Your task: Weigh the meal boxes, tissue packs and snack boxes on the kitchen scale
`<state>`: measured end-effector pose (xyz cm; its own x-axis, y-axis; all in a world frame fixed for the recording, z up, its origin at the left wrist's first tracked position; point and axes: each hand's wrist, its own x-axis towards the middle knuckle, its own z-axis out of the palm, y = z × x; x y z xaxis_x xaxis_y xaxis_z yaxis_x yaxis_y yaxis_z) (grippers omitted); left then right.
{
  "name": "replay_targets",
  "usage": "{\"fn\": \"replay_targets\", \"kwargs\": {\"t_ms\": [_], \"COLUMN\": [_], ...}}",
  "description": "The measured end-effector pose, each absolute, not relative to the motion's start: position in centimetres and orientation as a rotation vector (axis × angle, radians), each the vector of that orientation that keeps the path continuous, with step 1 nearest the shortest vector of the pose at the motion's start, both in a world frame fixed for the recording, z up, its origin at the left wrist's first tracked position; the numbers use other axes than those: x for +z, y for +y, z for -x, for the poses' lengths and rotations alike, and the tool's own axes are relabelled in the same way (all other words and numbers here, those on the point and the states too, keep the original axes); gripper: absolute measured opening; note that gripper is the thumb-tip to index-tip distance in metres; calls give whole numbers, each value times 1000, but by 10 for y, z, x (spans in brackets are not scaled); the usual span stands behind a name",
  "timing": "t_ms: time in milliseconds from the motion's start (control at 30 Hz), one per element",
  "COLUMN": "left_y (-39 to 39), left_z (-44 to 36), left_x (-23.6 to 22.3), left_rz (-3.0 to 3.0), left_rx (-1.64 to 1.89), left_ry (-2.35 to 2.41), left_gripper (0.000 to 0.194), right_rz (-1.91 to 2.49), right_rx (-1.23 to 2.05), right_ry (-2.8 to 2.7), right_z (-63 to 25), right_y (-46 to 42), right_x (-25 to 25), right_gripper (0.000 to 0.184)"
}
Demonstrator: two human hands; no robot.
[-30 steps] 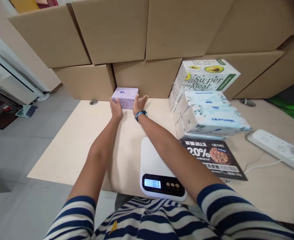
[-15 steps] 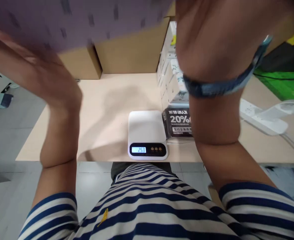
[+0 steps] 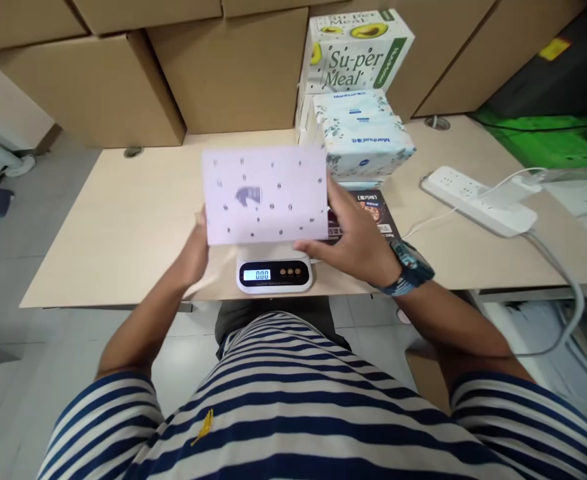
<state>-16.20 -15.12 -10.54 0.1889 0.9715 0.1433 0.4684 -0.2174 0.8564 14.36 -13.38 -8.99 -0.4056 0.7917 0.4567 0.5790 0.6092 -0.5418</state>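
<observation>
Between my two hands is a white box (image 3: pixel 268 200) with small dark marks, held above the digital kitchen scale (image 3: pixel 274 275) and covering most of its platform. The scale's lit display reads 0.00. My left hand (image 3: pixel 193 253) grips the box's left side, with most of its fingers hidden behind it. My right hand (image 3: pixel 356 237) clasps the right side, thumb along the lower front edge. Partly behind that hand lies a dark printed package (image 3: pixel 380 213) on the table.
Packs of tissues (image 3: pixel 368 143) and a white-and-green Su-per Meal box (image 3: pixel 356 60) are stacked behind. Cardboard boxes (image 3: pixel 233 80) line the back of the table (image 3: pixel 123 220). A white power strip (image 3: pixel 478 200) with cords lies at right.
Both hands have come down from close to the camera, bringing the box over the scale. The scale's reading went from 253 digits to 0.00. The view has tilted upward.
</observation>
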Motion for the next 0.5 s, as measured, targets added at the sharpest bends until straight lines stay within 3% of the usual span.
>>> {"fn": "replay_targets", "kwargs": {"t_ms": [133, 300, 500], "left_y": [-167, -167, -153], "left_z": [148, 142, 149], "left_x": [-130, -125, -127], "left_rz": [-1505, -1402, -1429], "left_rx": [818, 741, 816], "left_ry": [1265, 1282, 1143], "left_gripper": [102, 102, 96], "right_rz": [1150, 1174, 1209], "right_rx": [359, 198, 48], "right_ry": [-2110, -2083, -2106], "right_z": [-150, -146, -147], "right_y": [-140, -139, -127], "right_x": [-133, -147, -161], "right_gripper": [111, 86, 87]}}
